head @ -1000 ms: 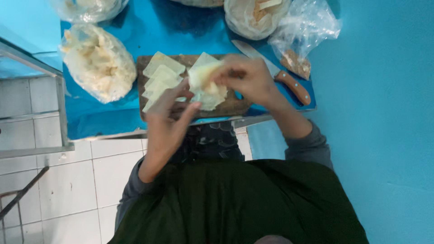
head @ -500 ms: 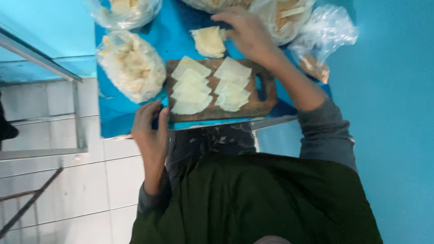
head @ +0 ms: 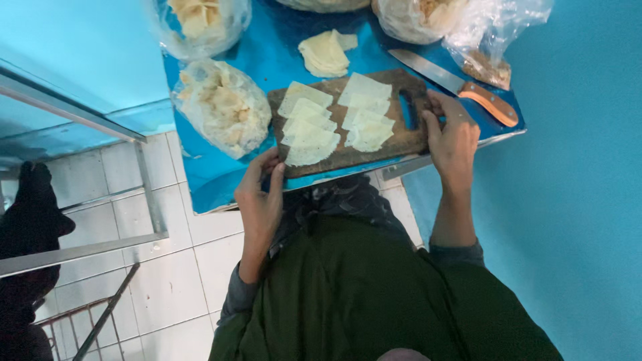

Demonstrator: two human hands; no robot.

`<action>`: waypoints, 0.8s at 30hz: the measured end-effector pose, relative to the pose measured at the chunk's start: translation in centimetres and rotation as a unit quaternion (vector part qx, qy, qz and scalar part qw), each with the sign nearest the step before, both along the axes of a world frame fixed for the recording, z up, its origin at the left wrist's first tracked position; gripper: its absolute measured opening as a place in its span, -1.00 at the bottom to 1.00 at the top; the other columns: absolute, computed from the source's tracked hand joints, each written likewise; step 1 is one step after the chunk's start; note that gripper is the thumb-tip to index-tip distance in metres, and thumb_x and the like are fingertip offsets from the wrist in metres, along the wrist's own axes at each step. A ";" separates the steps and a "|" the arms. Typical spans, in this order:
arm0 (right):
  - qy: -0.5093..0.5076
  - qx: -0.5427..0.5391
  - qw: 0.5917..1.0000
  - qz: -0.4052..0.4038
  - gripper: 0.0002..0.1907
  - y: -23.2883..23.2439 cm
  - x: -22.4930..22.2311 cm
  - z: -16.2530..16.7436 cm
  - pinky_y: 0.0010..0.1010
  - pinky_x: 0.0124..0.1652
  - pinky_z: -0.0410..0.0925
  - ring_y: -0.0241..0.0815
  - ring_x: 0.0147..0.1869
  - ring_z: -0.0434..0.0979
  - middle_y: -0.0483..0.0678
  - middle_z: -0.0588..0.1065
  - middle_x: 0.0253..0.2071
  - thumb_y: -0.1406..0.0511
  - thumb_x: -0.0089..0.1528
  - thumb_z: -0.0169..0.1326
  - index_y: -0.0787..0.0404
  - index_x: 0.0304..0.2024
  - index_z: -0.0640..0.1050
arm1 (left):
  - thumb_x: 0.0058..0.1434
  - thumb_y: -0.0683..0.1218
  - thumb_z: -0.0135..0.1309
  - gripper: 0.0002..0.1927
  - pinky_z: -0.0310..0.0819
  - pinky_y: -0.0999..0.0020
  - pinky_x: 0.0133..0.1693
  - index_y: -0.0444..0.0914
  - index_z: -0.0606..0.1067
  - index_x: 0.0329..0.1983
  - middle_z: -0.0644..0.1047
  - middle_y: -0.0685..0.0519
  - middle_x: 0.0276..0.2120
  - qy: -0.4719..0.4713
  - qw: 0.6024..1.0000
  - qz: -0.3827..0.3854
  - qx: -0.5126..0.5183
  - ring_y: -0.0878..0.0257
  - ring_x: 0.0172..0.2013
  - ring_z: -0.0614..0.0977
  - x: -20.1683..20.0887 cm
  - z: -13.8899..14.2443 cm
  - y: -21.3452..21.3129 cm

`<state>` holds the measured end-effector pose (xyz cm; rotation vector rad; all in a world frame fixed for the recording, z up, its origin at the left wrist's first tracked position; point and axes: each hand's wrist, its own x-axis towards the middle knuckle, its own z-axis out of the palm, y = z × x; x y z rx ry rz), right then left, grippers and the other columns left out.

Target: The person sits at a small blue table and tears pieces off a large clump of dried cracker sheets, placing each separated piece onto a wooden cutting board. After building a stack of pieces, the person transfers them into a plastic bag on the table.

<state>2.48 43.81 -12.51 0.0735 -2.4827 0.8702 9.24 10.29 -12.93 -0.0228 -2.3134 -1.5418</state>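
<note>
A brown wooden cutting board (head: 394, 142) lies on the blue table (head: 267, 60), with two rows of pale square dough sheets (head: 309, 124) laid out on it. My left hand (head: 259, 200) grips the board's near left corner. My right hand (head: 452, 137) holds the board's right end by its handle slot. A small stack of dough sheets (head: 325, 52) lies on the table just beyond the board. A knife with a wooden handle (head: 487, 101) lies to the right of the board, close to my right hand.
Clear plastic bags of pale dough pieces (head: 217, 107) sit left of the board, and more bags (head: 200, 20) line the table's far side. A crumpled bag (head: 491, 40) lies at the far right. White floor tiles (head: 180, 267) and a metal rail (head: 80, 251) are at left.
My right hand has drawn back from the stack beyond the board and now grips the board's right end. My left hand has stayed at the board's near left corner.
</note>
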 end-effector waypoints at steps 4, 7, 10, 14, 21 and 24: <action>-0.002 -0.009 1.000 0.003 -0.67 0.0 -0.6 -0.6 -0.28 -0.07 0.46 -0.01 -0.01 0.66 0.11 0.61 -0.03 0.42 0.30 0.26 0.27 0.12 0.60 | 0.38 -0.27 0.13 -0.74 0.57 0.34 -0.02 -0.38 0.52 0.12 0.65 -0.12 -0.11 0.016 1.000 0.021 0.004 0.18 -0.09 0.71 0.3 -0.2 0.7; -0.023 -0.010 1.000 0.002 -0.65 1.0 -0.7 0.0 -0.28 -0.09 0.46 -0.02 0.00 0.66 0.08 0.62 -0.04 0.41 0.27 0.28 0.23 0.12 0.60 | 0.38 -0.26 0.14 -0.75 0.57 0.34 -0.04 -0.38 0.53 0.11 0.65 -0.11 -0.14 0.020 0.999 0.045 -0.004 0.20 -0.12 0.71 0.3 -0.5 1.1; 0.008 0.052 0.998 -0.041 -0.59 3.4 -0.3 1.4 -0.24 -0.05 0.46 0.01 0.03 0.62 0.05 0.61 -0.03 0.37 0.18 0.35 0.17 0.08 0.62 | 0.36 -0.26 0.15 -0.75 0.56 0.36 -0.07 -0.38 0.54 0.10 0.66 -0.10 -0.15 0.012 0.998 0.069 0.006 0.22 -0.16 0.70 0.1 -0.7 1.3; 0.070 0.195 0.977 -0.055 -0.53 6.8 0.5 2.1 -0.12 0.06 0.41 0.12 0.12 0.52 0.07 0.56 0.03 0.35 0.14 0.40 0.19 0.11 0.62 | 0.38 -0.27 0.15 -0.76 0.55 0.38 -0.06 -0.38 0.55 0.10 0.66 -0.10 -0.15 0.025 0.996 0.081 0.000 0.23 -0.16 0.69 0.1 -1.0 1.3; 0.052 0.159 0.981 -0.095 -0.61 6.3 0.1 -0.7 -0.14 0.00 0.42 0.06 0.07 0.54 -0.01 0.58 -0.01 0.32 0.21 0.40 0.12 0.08 0.64 | 0.39 -0.27 0.15 -0.79 0.56 0.39 -0.03 -0.38 0.55 0.08 0.66 -0.10 -0.13 0.027 0.997 0.077 0.008 0.24 -0.13 0.70 -0.1 -1.3 0.9; 0.065 0.215 0.969 -0.104 -0.63 5.9 -0.7 -0.7 -0.13 -0.03 0.41 0.04 0.02 0.56 -0.04 0.60 -0.08 0.28 0.16 0.44 0.08 0.00 0.65 | 0.39 -0.27 0.14 -0.79 0.56 0.39 -0.03 -0.38 0.55 0.08 0.66 -0.10 -0.10 0.027 0.997 0.069 0.013 0.25 -0.12 0.70 0.0 -1.2 0.7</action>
